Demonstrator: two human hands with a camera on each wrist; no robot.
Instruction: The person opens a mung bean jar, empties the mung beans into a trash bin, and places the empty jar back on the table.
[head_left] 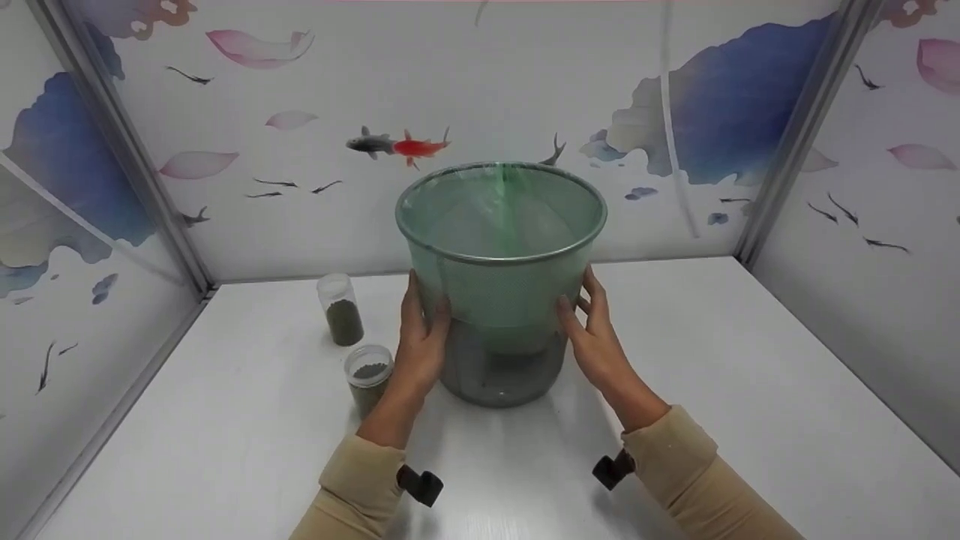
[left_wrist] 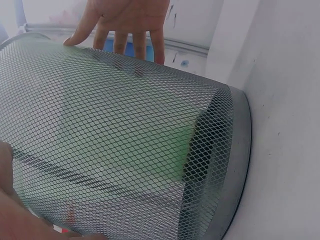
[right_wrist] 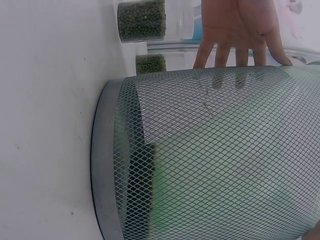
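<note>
A mesh wastebasket stands upright on the white table, with a translucent green bag lining its inside. My left hand holds its left side, thumb on the near face and fingers reaching round behind. On the opposite side my right hand holds it the same way. The left wrist view shows the right hand with its fingers spread along the mesh. In the right wrist view the left hand lies against the far side. The liner's bottom hangs above the basket's base.
Left of the basket stand two clear jars of small dark green beans or pellets, the farther jar and the nearer jar, which my left forearm partly covers. White panels with painted fish and petals enclose the table at the back and sides.
</note>
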